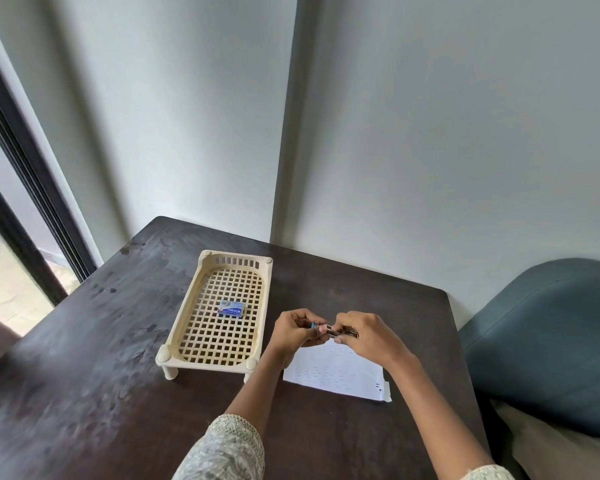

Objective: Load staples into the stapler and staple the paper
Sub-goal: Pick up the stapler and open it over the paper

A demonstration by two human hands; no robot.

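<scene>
Both of my hands hold a small dark stapler (340,330) just above the far edge of the white paper (336,372). My left hand (297,329) grips its left end, where a bit of blue shows. My right hand (364,332) pinches the right part from above. Fingers cover most of the stapler, so I cannot tell whether it is opened. A small blue staple box (231,308) lies in the middle of the cream lattice tray (187,318), to the left of my hands.
The dark wooden table (94,358) stands in a corner against grey walls. A blue-grey upholstered chair (548,341) is close on the right. A dark-framed window (21,216) runs along the left.
</scene>
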